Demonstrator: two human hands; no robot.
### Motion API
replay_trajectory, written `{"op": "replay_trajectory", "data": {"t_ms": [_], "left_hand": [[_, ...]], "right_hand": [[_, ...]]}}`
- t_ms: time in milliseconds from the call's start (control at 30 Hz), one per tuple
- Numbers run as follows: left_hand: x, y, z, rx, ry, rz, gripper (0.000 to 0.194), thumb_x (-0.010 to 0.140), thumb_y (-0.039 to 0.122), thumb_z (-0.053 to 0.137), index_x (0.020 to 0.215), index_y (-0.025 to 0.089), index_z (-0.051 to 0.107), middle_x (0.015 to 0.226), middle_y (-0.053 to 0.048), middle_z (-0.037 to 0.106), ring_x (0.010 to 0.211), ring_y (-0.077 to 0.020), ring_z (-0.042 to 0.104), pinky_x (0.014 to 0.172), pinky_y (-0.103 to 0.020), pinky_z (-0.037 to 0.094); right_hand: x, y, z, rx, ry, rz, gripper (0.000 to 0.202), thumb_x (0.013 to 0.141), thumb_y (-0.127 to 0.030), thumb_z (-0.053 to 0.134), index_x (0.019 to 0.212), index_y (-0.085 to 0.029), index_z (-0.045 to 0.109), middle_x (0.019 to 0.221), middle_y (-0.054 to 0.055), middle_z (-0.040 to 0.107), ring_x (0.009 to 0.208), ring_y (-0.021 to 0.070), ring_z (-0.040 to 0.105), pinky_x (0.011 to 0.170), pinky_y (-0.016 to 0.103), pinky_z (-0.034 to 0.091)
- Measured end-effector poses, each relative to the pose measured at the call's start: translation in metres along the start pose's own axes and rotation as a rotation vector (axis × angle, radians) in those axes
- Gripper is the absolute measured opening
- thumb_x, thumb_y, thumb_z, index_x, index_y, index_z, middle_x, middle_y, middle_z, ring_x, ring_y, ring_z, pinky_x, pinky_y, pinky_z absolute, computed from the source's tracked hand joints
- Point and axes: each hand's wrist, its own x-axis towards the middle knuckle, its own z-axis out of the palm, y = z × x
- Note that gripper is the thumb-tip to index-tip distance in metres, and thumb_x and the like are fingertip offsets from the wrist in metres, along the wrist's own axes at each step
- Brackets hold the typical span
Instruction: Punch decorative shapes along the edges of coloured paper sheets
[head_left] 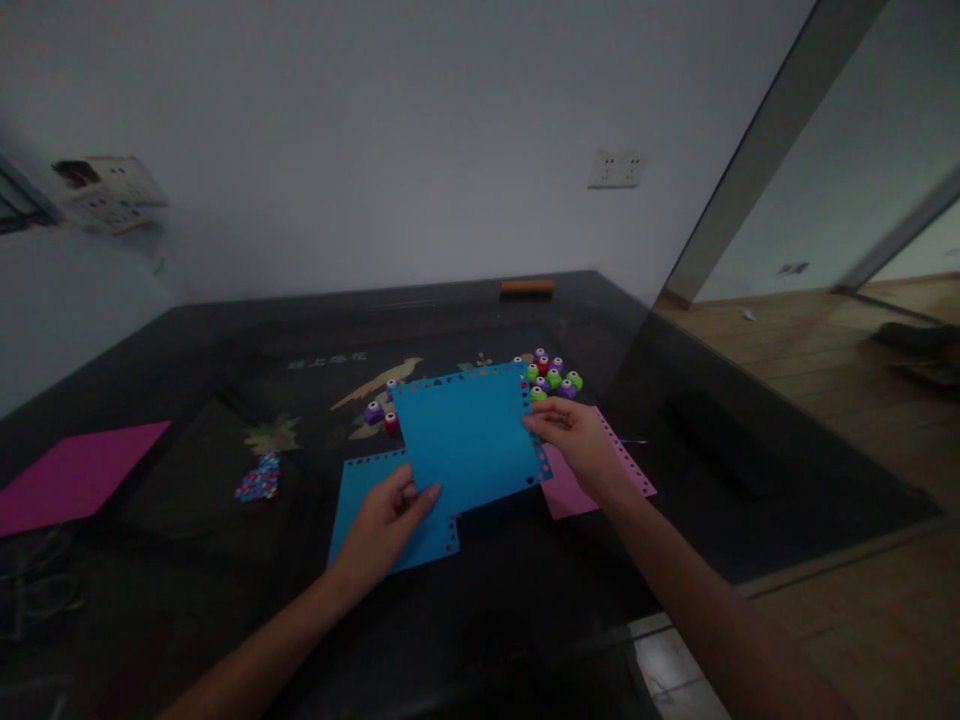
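Observation:
A blue sheet of paper [465,435] with small shapes punched along its edges is held up between my two hands. My left hand [390,515] pinches its lower left corner, thumb on the front. On the right edge, the fingers and thumb of my right hand [566,435] are closed on the paper. Beneath my left hand lies a second blue sheet [360,505], also punched along its edges and partly covered. A pink punched sheet [562,490] lies under my right hand and forearm. Several small purple, green and red craft punches [553,378] stand behind the held sheet.
A heap of tiny coloured paper bits [260,478] lies left of the blue sheets. Farther left is a magenta sheet [79,475]. An orange-brown roll [526,288] rests at the back edge of the dark glossy table [712,520], against the wall with a socket [617,170].

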Motion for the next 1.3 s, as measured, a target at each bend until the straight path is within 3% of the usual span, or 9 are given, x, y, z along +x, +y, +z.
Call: {"op": "replay_trajectory", "data": {"t_ms": [133, 233, 300, 400, 533, 767, 1300], "left_hand": [[0.004, 0.016, 0.015, 0.123, -0.059, 0.143, 0.025, 0.082, 0.042, 0.056, 0.075, 0.019, 0.049, 0.056, 0.006, 0.049, 0.055, -0.0108, 0.052, 0.054, -0.022, 0.042], [0.013, 0.033, 0.029, 0.049, -0.143, 0.157, 0.023, 0.09, 0.04, 0.044, 0.093, 0.019, 0.052, 0.07, 0.001, 0.062, 0.064, -0.0137, 0.061, 0.062, -0.026, 0.047], [0.023, 0.039, 0.041, 0.078, -0.151, 0.169, 0.027, 0.092, 0.038, 0.037, 0.086, 0.017, 0.054, 0.076, -0.002, 0.065, 0.067, -0.0148, 0.063, 0.062, -0.027, 0.048], [0.038, 0.036, 0.06, 0.345, -0.164, 0.282, 0.026, 0.092, 0.031, 0.038, 0.079, 0.018, 0.057, 0.075, -0.002, 0.064, 0.071, -0.0154, 0.062, 0.066, -0.028, 0.047], [0.048, 0.02, 0.083, 0.645, -0.142, 0.479, 0.012, 0.087, 0.02, 0.047, 0.096, 0.019, 0.056, 0.095, -0.004, 0.063, 0.088, -0.0183, 0.059, 0.078, -0.033, 0.048], [0.04, 0.002, 0.094, 0.798, -0.142, 0.616, 0.035, 0.085, 0.018, 0.051, 0.119, 0.019, 0.046, 0.126, -0.01, 0.051, 0.117, -0.0238, 0.049, 0.098, -0.041, 0.043], [0.04, -0.008, 0.098, 0.987, -0.195, 0.73, 0.038, 0.085, 0.021, 0.053, 0.122, 0.012, 0.049, 0.132, -0.017, 0.051, 0.121, -0.0275, 0.049, 0.099, -0.042, 0.045]], "right_hand": [[-0.002, -0.003, -0.028, 0.031, 0.093, 0.019, 0.023, 0.056, -0.028, 0.078, 0.074, -0.018, 0.067, 0.067, 0.0, 0.065, 0.06, 0.0127, 0.058, 0.06, 0.028, 0.047], [-0.001, 0.002, -0.059, 0.068, 0.194, 0.032, 0.029, 0.052, -0.03, 0.081, 0.075, -0.018, 0.068, 0.066, 0.0, 0.065, 0.055, 0.0114, 0.056, 0.055, 0.026, 0.045], [0.002, 0.006, -0.084, 0.095, 0.266, 0.045, 0.034, 0.049, -0.031, 0.083, 0.076, -0.018, 0.068, 0.066, 0.0, 0.066, 0.054, 0.0114, 0.056, 0.053, 0.026, 0.044], [0.005, 0.012, -0.119, 0.09, 0.302, 0.091, 0.038, 0.045, -0.031, 0.085, 0.076, -0.018, 0.068, 0.064, 0.0, 0.065, 0.052, 0.011, 0.055, 0.052, 0.025, 0.044], [0.005, 0.024, -0.147, 0.028, 0.304, 0.173, 0.043, 0.043, -0.03, 0.086, 0.079, -0.017, 0.069, 0.064, 0.001, 0.066, 0.051, 0.011, 0.055, 0.05, 0.025, 0.042], [-0.006, 0.037, -0.151, -0.09, 0.286, 0.226, 0.044, 0.049, -0.032, 0.083, 0.087, -0.016, 0.069, 0.066, 0.001, 0.065, 0.052, 0.0116, 0.055, 0.051, 0.025, 0.042], [-0.009, 0.036, -0.141, -0.281, 0.229, 0.233, 0.042, 0.054, -0.035, 0.08, 0.091, -0.019, 0.068, 0.069, 0.002, 0.065, 0.058, 0.0146, 0.058, 0.053, 0.027, 0.044]]}}
